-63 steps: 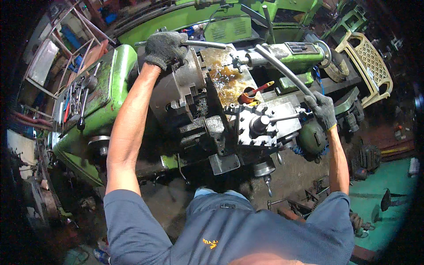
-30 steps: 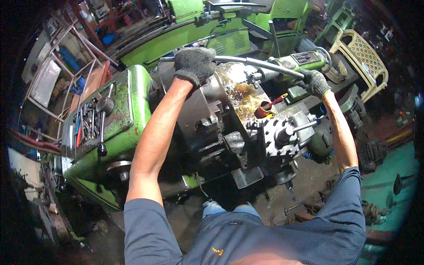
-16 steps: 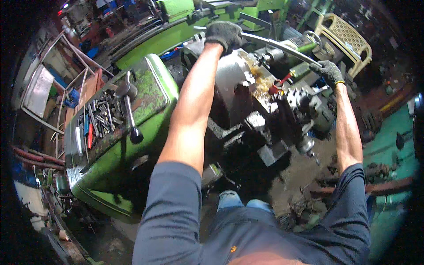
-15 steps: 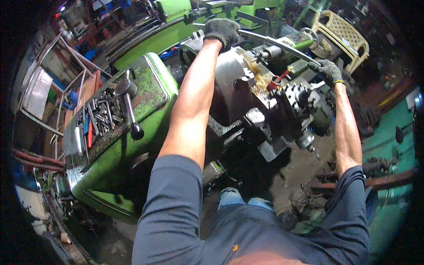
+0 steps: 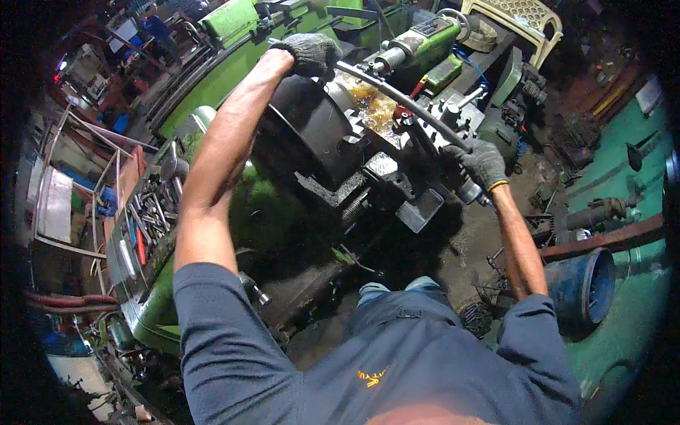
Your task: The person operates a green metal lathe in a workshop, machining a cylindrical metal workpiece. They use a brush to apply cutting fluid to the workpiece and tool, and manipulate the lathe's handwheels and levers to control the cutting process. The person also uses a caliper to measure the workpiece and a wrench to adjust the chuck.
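Note:
My left hand (image 5: 309, 55), in a dark grey knit glove, is closed around the upper end of a long metal bar (image 5: 407, 101) above the large round chuck (image 5: 308, 117) of a lathe. A short thin rod sticks out past that glove's left side. How the bar meets the chuck is hidden under the glove. The bar slants down to the right, over the lathe's carriage, to my right hand (image 5: 484, 164). That gloved hand grips its lower end near the tool post (image 5: 451, 117). Brownish wet chips (image 5: 375, 110) lie beside the chuck.
The green headstock (image 5: 262, 202) stands left, with wrenches and other hand tools (image 5: 151, 212) on top. A green tailstock (image 5: 432, 42) and a beige plastic chair (image 5: 520, 21) are at the far right. A blue drum (image 5: 581, 290) stands low on the right.
My right hand has pulled its end of the bar down and toward me. The bar now slopes more steeply. My left hand stays closed at the chuck, and the whole view has shifted.

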A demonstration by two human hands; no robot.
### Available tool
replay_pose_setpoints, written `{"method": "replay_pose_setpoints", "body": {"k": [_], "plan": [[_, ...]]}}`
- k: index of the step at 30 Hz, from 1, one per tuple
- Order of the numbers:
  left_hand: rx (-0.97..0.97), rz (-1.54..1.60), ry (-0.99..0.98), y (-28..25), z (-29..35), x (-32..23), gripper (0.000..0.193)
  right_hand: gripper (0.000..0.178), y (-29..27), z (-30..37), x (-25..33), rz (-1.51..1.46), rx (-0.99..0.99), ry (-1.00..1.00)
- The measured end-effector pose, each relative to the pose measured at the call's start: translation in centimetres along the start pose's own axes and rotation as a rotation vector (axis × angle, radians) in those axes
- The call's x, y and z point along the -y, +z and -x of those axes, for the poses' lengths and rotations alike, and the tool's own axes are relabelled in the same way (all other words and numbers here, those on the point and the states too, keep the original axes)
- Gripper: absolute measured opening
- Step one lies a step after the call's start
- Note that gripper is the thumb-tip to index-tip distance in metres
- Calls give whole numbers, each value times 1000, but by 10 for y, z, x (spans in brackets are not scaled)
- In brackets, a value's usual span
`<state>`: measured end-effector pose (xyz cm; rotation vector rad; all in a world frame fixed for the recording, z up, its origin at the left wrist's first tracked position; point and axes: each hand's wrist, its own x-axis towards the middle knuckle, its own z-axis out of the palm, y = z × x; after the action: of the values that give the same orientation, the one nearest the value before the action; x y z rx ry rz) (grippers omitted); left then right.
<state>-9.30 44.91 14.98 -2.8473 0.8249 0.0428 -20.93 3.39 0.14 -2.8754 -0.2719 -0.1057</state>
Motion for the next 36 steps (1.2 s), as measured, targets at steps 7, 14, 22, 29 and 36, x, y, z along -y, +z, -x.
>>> {"method": "replay_pose_setpoints", "body": {"k": [7,14,22,29,36], "plan": [[-175,-94,-150,-20,31,-15,28,40,-102,-117,-29,98,-184,-273],[-278,31,-553,28,35,-34,31,42,-110,-294,-15,208,-235,-699],[-152,43,-1152,35,-6,-76,39,32,-104,-456,108,192,-480,-1119],[-345,-170,-1144,29,-11,-128,26,27,-63,-529,142,243,-240,-1196],[-147,-153,-1302,21,-2,-63,29,27,-49,-532,142,215,-41,-960]]}}
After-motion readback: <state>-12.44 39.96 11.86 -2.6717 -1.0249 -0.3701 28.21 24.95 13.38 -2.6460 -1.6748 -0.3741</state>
